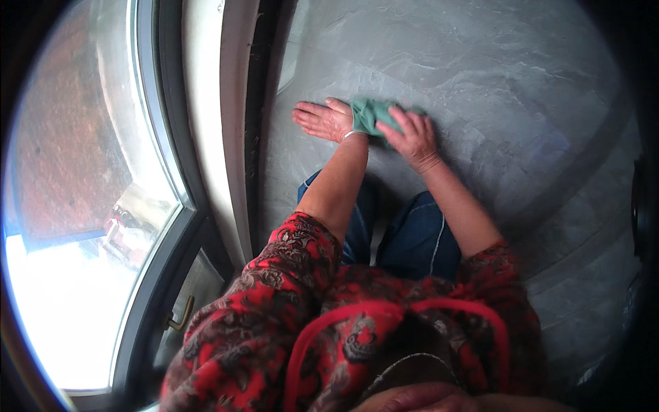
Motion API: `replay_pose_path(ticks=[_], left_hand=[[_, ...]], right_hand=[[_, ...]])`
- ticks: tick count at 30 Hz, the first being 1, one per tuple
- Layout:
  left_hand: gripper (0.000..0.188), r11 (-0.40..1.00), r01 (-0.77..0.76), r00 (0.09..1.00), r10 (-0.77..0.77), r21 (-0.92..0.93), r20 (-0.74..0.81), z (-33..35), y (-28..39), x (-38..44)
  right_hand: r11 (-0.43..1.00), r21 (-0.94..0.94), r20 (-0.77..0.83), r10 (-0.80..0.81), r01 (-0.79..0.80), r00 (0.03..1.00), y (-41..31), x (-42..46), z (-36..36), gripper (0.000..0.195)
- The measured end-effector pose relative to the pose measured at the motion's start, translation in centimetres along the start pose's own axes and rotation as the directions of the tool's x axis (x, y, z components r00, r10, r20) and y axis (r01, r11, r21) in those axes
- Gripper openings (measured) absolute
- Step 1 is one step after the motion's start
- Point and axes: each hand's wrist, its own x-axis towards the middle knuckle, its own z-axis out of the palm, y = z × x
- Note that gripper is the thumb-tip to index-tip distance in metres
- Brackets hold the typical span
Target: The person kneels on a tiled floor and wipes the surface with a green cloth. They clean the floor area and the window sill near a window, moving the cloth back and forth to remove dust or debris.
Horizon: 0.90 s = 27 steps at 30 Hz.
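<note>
My left hand [324, 119] is stretched flat, palm down, over a grey marbled tile floor [463, 51], fingers pointing left and thumb uppermost. It holds nothing. A crumpled green cloth [368, 116] lies against the wrist of that hand. On the cloth's right part is my right hand [411, 135], its fingers bent over the fabric and blurred by motion. How firmly the fingers grip is hard to see. Just below both hands are my knees in blue jeans [412, 226].
Along the left runs a dark door frame [167, 103] with a glass pane and a brass-coloured handle [183, 314]. Between it and the floor stands a white jamb [203, 113] with a dark edge strip [256, 129]. A brick wall [67, 134] shows through the glass.
</note>
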Motion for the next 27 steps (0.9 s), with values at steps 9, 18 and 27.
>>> replay_pose_path(ticks=[9, 18, 27], left_hand=[[0.068, 0.988, -0.028, 0.999, 0.035, -0.15, 0.042, -1.8, -0.2, 0.1], [0.047, 0.819, -0.354, 0.783, 0.524, -0.452, 0.336, -13.9, -17.5, 8.0], [0.053, 0.668, -0.598, 0.617, 0.736, -0.443, 0.278, -12.1, -7.9, 8.7]], right_hand=[[0.995, 0.096, -0.046, 0.004, 0.0, 0.999, -0.5, 0.4, 0.4, 0.042], [0.911, 0.205, 0.013, -0.367, 0.357, 0.93, -6.2, 2.2, 5.3, 0.03], [0.704, 0.057, -0.247, 0.697, -0.708, 0.673, 16.8, 17.9, -8.7, 0.032]])
